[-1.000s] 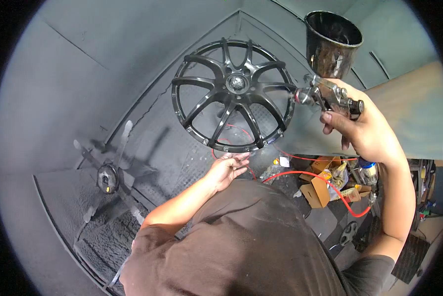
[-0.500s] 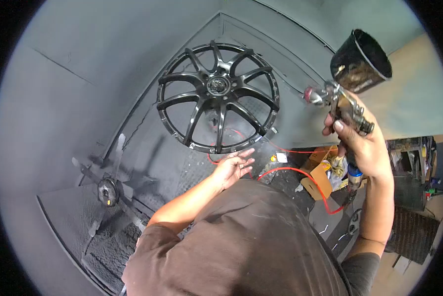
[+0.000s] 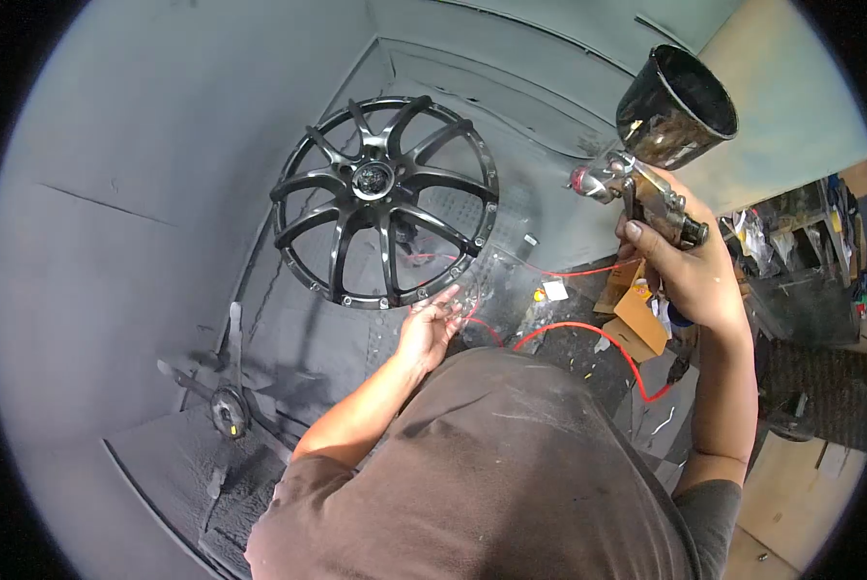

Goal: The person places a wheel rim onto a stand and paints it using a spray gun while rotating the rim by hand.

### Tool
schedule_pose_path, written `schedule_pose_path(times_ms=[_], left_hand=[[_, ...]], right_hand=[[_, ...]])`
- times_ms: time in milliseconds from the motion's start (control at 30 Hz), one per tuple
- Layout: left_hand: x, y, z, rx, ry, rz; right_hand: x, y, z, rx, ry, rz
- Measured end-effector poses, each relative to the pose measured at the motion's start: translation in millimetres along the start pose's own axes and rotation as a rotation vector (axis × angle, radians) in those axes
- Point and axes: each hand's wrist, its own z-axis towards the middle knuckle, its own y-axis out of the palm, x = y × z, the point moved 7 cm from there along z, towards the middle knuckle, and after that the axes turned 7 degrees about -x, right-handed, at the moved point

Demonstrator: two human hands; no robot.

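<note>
A glossy black multi-spoke wheel rim (image 3: 373, 180) is held up off the floor in front of me; its support is hidden. My left hand (image 3: 428, 333) is below the rim's lower edge, palm up and fingers spread. Its fingertips are at the edge, though whether they touch it I cannot tell. In my right hand (image 3: 690, 266) is a metal spray gun (image 3: 646, 198), with its red-ringed nozzle pointing left toward the wheel. A black, paint-stained cup (image 3: 670, 111) sits on top of the gun. The fingers around the gun's handle are partly hidden.
A red hose (image 3: 578, 326) curves across the floor on the right. Beyond it stands an open cardboard box (image 3: 636, 324) with items inside. At lower left is a paint-coated stand with several arms (image 3: 229, 411). Grey walls (image 3: 134, 126) close in the left side; cluttered shelves (image 3: 791, 242) stand at right.
The view has shifted, and the wheel appears further left and slightly turned. My left hand has come closer to the rim's lower edge. The spray gun stays in my right hand, still aimed left.
</note>
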Motion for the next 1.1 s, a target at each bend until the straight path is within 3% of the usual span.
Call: schedule_pose_path(times_ms=[400,467,600,800,933,1000,1100], left_hand=[[3.8,-0.8,-14.9,0.094,0.074,0.045],[4.8,0.6,-17.4,0.082,0.066,0.071],[4.7,-6.5,-17.1,0.092,0.09,0.069],[7.2,-15.5,-17.7,0.079,0.122,0.099],[15.2,-19.4,-23.4,0.174,0.159,0.124],[18.9,-21.1,-26.4,0.227,0.165,0.125],[23.6,-37.4,-29.7,0.284,0.207,0.206]], right_hand=[[33.0,-34.3,4.5,0.064,-0.034,-0.064],[23.3,-30.0,0.8,0.057,0.075,-0.119],[9.3,-18.6,-2.5,-0.022,-0.085,-0.028],[-11.8,0.3,-9.5,-0.188,0.114,0.096],[-8.2,11.3,8.1,-0.211,0.072,-0.043],[-5.6,7.6,13.6,-0.197,-0.057,-0.04],[-2.2,-7.9,8.8,-0.102,-0.043,-0.049]])
